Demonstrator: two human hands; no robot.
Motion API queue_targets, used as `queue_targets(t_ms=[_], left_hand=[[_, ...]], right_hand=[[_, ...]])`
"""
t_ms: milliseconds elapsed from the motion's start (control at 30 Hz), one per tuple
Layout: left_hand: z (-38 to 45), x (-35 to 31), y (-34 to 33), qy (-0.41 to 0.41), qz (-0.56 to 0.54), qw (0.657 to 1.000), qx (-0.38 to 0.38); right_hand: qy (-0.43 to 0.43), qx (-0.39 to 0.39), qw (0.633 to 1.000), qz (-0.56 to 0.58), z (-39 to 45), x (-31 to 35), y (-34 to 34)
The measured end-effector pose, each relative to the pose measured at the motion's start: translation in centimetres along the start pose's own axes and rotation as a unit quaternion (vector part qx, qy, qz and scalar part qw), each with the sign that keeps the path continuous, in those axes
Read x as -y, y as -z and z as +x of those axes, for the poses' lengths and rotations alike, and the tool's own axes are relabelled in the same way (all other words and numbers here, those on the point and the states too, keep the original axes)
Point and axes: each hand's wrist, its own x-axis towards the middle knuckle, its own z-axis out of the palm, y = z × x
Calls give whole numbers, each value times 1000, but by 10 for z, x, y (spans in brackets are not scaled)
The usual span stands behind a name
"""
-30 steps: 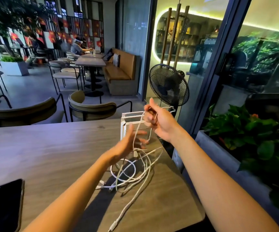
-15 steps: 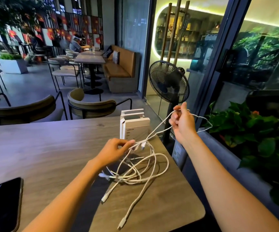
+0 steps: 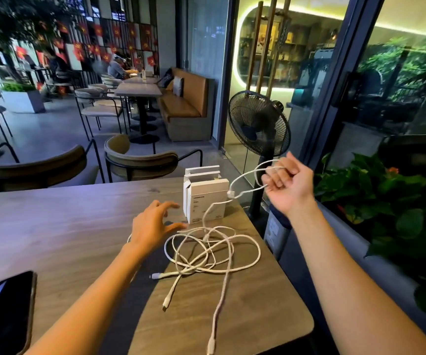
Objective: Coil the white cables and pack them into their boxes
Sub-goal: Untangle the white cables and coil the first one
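A tangle of white cables (image 3: 206,252) lies on the wooden table (image 3: 53,226), with plug ends trailing toward the near edge. My right hand (image 3: 288,185) is raised off the table's right side, closed on a looped end of one white cable that runs down into the tangle. My left hand (image 3: 153,226) hovers just left of the tangle, fingers spread, holding nothing. Behind the tangle stand white boxes (image 3: 205,201), upright, the back ones with flaps open.
A dark phone (image 3: 4,311) lies at the near left. A black standing fan (image 3: 259,124) is just past the table's right edge, with a planter of green leaves (image 3: 386,201) beside it. Chairs (image 3: 135,160) stand at the table's far side.
My left hand has let go of the cables and opened. My right hand has pulled its cable farther up and to the right, and the tangle has spread out on the table.
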Motion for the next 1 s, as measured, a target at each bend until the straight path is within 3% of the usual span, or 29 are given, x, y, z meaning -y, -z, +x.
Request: queue_targets(t_ms=[133, 267, 367, 467, 600, 667, 733, 833, 933, 1000], left_hand=[[-15, 11, 0, 23, 13, 998, 51], [-7, -9, 0, -37, 6, 997, 65], [5, -42, 2, -55, -131, 984, 107], [14, -63, -2, -15, -177, 965, 191], [19, -67, -7, 12, -182, 970, 158], [22, -63, -1, 12, -149, 984, 93], [24, -64, 11, -6, -147, 988, 54], [27, -83, 37, -37, -228, 973, 30], [32, -108, 59, -48, -312, 949, -8], [33, -117, 67, -55, -335, 940, -15]], right_hand=[[19, -9, 1000, 22, 3, 20, 5], [-15, 13, 999, 34, 2, 3, 3], [-17, 54, 995, 85, 0, -4, -8], [-26, 96, 989, 109, -2, -11, -20], [-56, 83, 989, 109, -2, -18, -23], [-83, 37, 995, 32, 3, -20, -16], [-95, -8, 982, -160, 7, -28, -7], [-107, 11, 882, -459, 0, -52, -3], [-177, 93, 832, -518, -9, -78, -17], [-171, 124, 811, -545, -10, -88, -26]])
